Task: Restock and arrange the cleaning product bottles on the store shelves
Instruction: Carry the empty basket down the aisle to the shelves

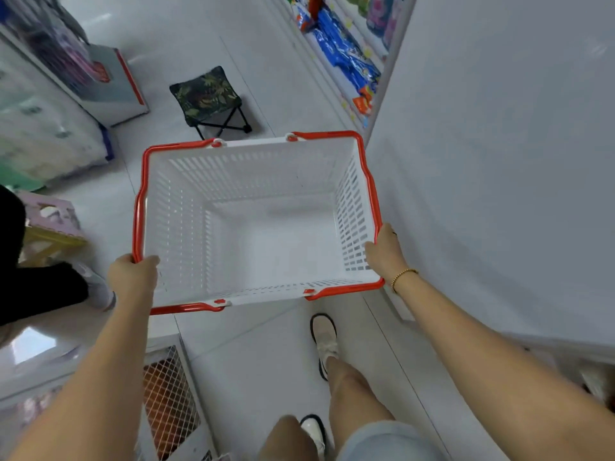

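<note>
Basket, empty, hung level over the aisle floor, long axis running side to side, left hand and right hand each curled round a short end's rim.

A white slatted shopping basket with red handles was held above the floor. The left hand gripped its near-left rim; the right hand gripped its near-right rim. A folding stool stood beyond it. Shelving with blue packages ran along the far right.
</note>
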Motion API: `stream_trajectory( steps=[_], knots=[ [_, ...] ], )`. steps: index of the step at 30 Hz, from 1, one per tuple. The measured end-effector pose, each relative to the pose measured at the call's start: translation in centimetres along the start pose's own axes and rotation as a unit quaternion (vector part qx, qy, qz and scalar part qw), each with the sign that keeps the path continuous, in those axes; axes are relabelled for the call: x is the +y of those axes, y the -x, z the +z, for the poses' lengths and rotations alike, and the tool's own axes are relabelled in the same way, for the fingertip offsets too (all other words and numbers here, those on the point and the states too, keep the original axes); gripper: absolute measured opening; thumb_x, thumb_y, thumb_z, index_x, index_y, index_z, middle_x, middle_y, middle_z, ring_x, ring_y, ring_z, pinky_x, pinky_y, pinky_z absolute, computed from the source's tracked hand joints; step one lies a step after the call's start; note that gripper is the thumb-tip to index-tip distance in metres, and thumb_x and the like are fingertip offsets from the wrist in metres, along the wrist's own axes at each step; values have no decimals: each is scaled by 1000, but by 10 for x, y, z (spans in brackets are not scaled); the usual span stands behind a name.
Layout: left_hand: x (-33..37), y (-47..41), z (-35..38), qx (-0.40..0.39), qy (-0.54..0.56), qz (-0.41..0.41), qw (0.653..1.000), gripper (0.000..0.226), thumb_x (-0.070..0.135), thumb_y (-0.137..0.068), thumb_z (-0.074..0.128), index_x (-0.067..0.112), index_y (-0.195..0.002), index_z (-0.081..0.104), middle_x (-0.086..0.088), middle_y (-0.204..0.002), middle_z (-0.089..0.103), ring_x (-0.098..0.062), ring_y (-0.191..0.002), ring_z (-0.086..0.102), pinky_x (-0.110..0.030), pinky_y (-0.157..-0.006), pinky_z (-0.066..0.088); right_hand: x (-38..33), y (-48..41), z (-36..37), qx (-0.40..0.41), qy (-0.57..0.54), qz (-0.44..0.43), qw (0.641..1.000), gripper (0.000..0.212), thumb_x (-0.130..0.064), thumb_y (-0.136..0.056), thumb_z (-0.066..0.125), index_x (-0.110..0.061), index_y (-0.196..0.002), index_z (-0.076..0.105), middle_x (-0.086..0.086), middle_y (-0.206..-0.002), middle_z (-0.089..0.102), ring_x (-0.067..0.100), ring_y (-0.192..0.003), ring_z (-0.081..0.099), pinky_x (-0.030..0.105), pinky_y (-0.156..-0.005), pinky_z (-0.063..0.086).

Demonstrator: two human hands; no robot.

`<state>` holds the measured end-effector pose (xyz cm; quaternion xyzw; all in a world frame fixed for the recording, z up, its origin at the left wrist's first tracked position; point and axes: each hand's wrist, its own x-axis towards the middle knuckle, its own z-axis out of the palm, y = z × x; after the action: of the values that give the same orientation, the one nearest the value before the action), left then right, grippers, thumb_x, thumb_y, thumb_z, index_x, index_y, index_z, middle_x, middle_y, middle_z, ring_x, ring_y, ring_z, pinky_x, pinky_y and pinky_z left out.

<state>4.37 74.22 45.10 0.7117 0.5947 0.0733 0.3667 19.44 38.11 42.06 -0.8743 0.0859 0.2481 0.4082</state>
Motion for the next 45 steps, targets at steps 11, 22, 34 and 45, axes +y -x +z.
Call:
stream_trajectory(
  steps=[11,22,34,45],
  knots=[
    [126,-136,-10,47,51,-27,997,26,13,-86,64,16,-66,49,-10,-79,57,-24,-76,55,-37,-73,47,-166,-122,24,35,-1,-53,998,25,4,-90,40,1,-114,47,14,-116,56,29,-99,57,32,-78,50],
    [264,-312,30,-36,57,25,997,6,9,-86,64,8,-82,59,-13,-83,58,-23,-71,53,-31,-63,45,-291,-237,62,127,-65,-16,990,32,5,-90,45,0,-121,51,16,-122,59,30,-110,57,27,-86,43],
    [401,-440,90,-88,32,46,995,4,5,-86,63,7,-88,60,-4,-75,58,-12,-58,50,-22,-52,41,-375,-355,85,159,-90,54,982,32,5,-91,46,0,-121,52,14,-120,60,19,-96,54,24,-78,42],
    [556,-540,179,-100,-3,67,993,22,6,-87,62,10,-69,51,-3,-65,51,-13,-53,42,-23,-49,36,-461,-512,65,182,-128,76,972,26,7,-90,46,2,-115,52,12,-110,58,20,-96,53,27,-82,42]
  ],
)
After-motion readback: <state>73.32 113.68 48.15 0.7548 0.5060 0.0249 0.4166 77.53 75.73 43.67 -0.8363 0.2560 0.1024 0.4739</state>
